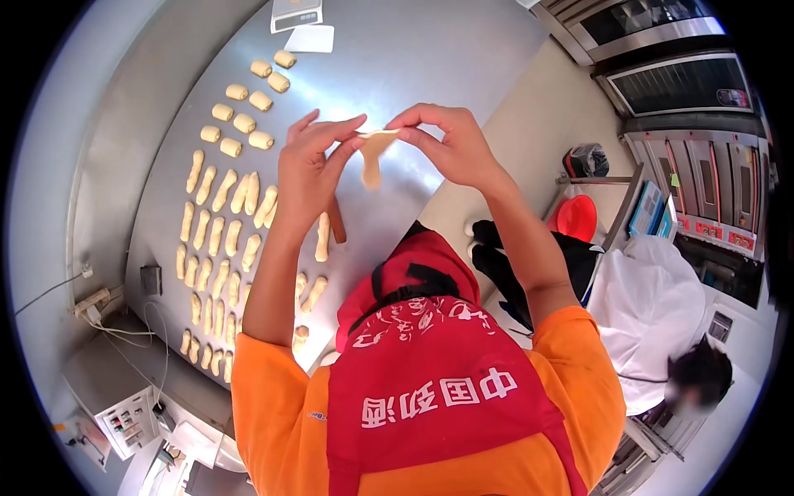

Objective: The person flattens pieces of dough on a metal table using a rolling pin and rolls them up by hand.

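Note:
My left hand and my right hand pinch the top edge of a thin, flattened piece of dough. It hangs down between them above the steel table, with its narrow lower end loose. A brown wooden rolling pin lies on the table, partly hidden behind my left forearm. Beyond my left hand sit several short rolled dough pieces. Rows of longer dough strips lie to the left, some of them hidden by my left arm.
A digital scale and a white sheet are at the table's far end. Ovens line the right side. A red bowl stands on the right, near a person in white. A cable runs along the left wall.

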{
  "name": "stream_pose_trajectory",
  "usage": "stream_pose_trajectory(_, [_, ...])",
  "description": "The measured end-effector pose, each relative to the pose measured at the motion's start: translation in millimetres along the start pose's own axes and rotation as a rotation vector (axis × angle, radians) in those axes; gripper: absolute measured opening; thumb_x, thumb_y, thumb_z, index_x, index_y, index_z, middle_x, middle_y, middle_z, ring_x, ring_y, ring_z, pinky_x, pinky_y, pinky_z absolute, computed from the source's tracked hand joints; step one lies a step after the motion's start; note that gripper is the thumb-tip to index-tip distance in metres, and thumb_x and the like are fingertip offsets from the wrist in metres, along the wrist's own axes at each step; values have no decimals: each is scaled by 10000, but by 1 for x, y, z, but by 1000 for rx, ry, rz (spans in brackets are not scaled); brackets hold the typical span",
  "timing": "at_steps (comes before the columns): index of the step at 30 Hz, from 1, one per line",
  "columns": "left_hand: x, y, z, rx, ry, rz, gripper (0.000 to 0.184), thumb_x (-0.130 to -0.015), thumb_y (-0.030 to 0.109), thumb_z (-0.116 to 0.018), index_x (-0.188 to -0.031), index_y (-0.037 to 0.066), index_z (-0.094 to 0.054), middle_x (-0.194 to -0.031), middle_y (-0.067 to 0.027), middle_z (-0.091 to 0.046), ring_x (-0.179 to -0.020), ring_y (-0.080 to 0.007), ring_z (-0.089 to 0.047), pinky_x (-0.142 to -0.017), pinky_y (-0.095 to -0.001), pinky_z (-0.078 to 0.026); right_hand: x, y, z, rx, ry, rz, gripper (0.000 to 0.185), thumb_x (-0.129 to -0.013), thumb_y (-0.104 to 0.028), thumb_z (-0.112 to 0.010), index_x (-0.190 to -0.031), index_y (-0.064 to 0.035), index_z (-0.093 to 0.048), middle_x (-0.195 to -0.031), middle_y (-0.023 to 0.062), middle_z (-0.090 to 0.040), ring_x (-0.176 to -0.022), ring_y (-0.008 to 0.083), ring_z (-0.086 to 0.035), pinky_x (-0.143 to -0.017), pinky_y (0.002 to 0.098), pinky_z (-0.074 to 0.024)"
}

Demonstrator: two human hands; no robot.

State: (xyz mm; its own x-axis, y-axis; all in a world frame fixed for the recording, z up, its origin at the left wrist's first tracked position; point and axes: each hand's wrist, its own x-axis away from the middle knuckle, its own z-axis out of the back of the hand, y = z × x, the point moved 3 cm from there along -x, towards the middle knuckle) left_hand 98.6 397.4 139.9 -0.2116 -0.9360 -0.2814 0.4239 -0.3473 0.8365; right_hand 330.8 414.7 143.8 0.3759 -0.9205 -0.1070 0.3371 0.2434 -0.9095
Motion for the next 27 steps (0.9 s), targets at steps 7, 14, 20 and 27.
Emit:
stream_pose_trajectory(7, [38, -89, -74, -269, 160, -123, 209, -954, 58, -739, -1135, 121, -821, -1106, -67, -814, -1224, -285, -719, -1194, -512, -393, 24, 99, -50, 391, 215, 104, 253, -932, -21, -764, -1165, -107, -815, -1282, 79, -782, -1323, 338, -633, -1056, 455, -537])
stream_pose_trajectory(14, [183, -135, -168, -656, -173, -87, 429, -984, 210, -700, -1390, 70, -687, -1500, -130, -633, -1461, -387, -513, -1208, -542, -367, 154, 195, -128, 704, -8, 162, 465, -897, -3, -652, -1359, -26, -702, -1519, 246, -595, -1389, 433, -569, -1122, 520, -464])
stream_pose_trajectory(20, [184, -128, -188, -492, -207, 34, 643, -968, 302, -707, -1480, -57, -557, -1412, -220, -574, -1371, -404, -510, -1199, -551, -367, 160, 194, -150, 561, -30, 7, 500, -914, -52, -619, -1405, 42, -633, -1466, 218, -608, -1418, 401, -546, -1121, 494, -465])
stream_pose_trajectory(27, [186, -125, -176, -435, -193, -41, 456, -1003, 259, -682, -1361, -23, -667, -1261, -177, -627, -1232, -401, -567, -1063, -542, -442, 173, 179, -131, 682, -90, 191, 437, -926, -100, -640, -1347, 15, -673, -1404, 183, -633, -1308, 375, -603, -1086, 463, -494])
